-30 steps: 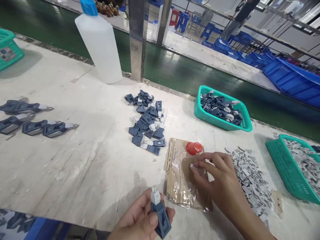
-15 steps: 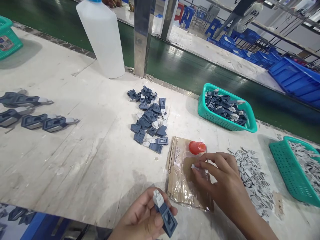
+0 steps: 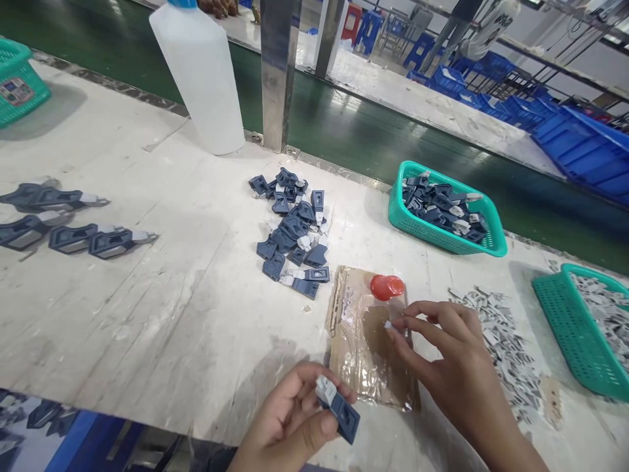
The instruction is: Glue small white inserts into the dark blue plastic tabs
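Near the table's front edge, my left hand (image 3: 295,419) grips a dark blue-grey plastic part (image 3: 346,417) with a light grey tip pointing up and away. My right hand (image 3: 445,341) pinches a small whitish piece (image 3: 388,324) between thumb and fingertips, above a tape-covered cardboard piece (image 3: 354,367). Most of that small piece is hidden by the fingers. On the cardboard, just beyond the right hand, lies a glossy red cap-like thing (image 3: 386,287). A pile of dark blue-grey parts with grey tips (image 3: 293,226) lies left of the cardboard.
Small grey pieces (image 3: 511,357) are heaped right of my right hand. Green baskets hold dark parts (image 3: 445,239) and grey pieces (image 3: 565,328). A white bottle (image 3: 201,78) stands beside a metal post (image 3: 278,78). Finished-looking dark parts (image 3: 111,242) lie at left. A green belt runs behind.
My left hand has shifted slightly right and up with the dark part, which is tilted more. My right hand has moved slightly right, still pinching the small piece.
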The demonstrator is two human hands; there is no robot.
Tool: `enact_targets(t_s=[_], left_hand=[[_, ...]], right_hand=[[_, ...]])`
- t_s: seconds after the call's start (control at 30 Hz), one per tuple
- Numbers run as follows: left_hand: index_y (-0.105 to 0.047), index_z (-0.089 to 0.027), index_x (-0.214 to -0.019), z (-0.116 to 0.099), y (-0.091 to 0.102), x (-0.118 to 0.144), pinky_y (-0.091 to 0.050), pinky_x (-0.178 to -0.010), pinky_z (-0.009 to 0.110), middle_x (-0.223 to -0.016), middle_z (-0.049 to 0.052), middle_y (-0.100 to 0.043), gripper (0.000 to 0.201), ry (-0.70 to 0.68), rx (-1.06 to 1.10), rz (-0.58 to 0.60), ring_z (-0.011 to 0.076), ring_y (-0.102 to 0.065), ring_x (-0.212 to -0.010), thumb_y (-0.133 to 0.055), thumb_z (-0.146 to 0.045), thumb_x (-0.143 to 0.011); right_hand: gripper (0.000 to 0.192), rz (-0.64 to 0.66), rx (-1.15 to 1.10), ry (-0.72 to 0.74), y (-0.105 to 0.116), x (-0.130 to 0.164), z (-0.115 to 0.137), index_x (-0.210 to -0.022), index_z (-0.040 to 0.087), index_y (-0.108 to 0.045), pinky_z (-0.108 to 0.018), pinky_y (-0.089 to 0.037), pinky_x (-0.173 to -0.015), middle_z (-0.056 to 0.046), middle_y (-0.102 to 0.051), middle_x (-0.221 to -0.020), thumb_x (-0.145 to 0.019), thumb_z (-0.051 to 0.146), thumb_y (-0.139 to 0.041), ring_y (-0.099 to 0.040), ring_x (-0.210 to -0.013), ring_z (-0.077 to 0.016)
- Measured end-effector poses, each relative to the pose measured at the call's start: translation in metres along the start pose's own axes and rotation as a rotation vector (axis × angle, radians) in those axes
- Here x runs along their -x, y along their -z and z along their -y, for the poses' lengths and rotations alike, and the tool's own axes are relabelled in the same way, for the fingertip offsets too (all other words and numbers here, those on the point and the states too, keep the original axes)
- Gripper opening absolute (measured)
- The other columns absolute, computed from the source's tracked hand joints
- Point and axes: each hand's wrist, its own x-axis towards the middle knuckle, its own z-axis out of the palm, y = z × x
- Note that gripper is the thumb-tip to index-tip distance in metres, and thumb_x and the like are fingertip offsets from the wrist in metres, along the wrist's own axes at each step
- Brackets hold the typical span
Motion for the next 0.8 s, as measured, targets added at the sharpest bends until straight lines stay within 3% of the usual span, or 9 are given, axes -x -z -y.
enact_targets(t_s=[0.17, 0.47, 0.6, 0.8], left_hand=[[-0.073, -0.028, -0.082, 0.007, 0.003, -0.003, -0.046, -0.075, 0.024, -0.086, -0.001, -0.073, 0.018, -0.072, -0.075, 0.02, 0.0154, -0.064, -0.092, -0.079, -0.033, -0.066], [-0.073, -0.028, -0.083, 0.008, 0.004, -0.004, -0.046, -0.078, 0.025, -0.085, -0.001, -0.074, 0.02, -0.05, -0.038, 0.03, 0.0145, -0.064, -0.089, -0.08, -0.032, -0.065], [-0.073, -0.027, -0.083, 0.008, 0.005, -0.004, -0.047, -0.077, 0.024, -0.086, -0.001, -0.074, 0.02, -0.047, -0.02, 0.024, 0.0143, -0.064, -0.089, -0.08, -0.031, -0.065], [-0.073, -0.027, -0.083, 0.011, 0.004, -0.005, -0.046, -0.077, 0.021, -0.085, -0.002, -0.074, 0.015, -0.071, -0.02, 0.02, 0.0123, -0.064, -0.087, -0.077, -0.029, -0.069]], right_hand=[[0.006, -0.041, -0.037, -0.082, 0.004, 0.003, 0.0, -0.087, 0.022, -0.061, -0.034, -0.037, -0.075, -0.004, -0.057, -0.09, -0.082, 0.025, -0.06, -0.048, -0.084, -0.0176], [0.004, -0.048, -0.049, -0.074, -0.005, 0.004, 0.006, -0.084, 0.021, -0.06, -0.033, -0.037, -0.074, -0.004, -0.056, -0.089, -0.082, 0.025, -0.059, -0.047, -0.084, -0.0174], [0.008, -0.08, -0.066, -0.114, 0.003, 0.008, 0.008, -0.09, 0.022, -0.059, -0.034, -0.037, -0.077, -0.003, -0.054, -0.091, -0.083, 0.025, -0.058, -0.048, -0.088, -0.0173], [0.013, 0.028, -0.253, -0.12, 0.016, 0.018, 0.032, -0.093, 0.023, -0.056, -0.03, -0.041, -0.075, -0.004, -0.049, -0.097, -0.081, 0.019, -0.057, -0.048, -0.091, -0.0161]])
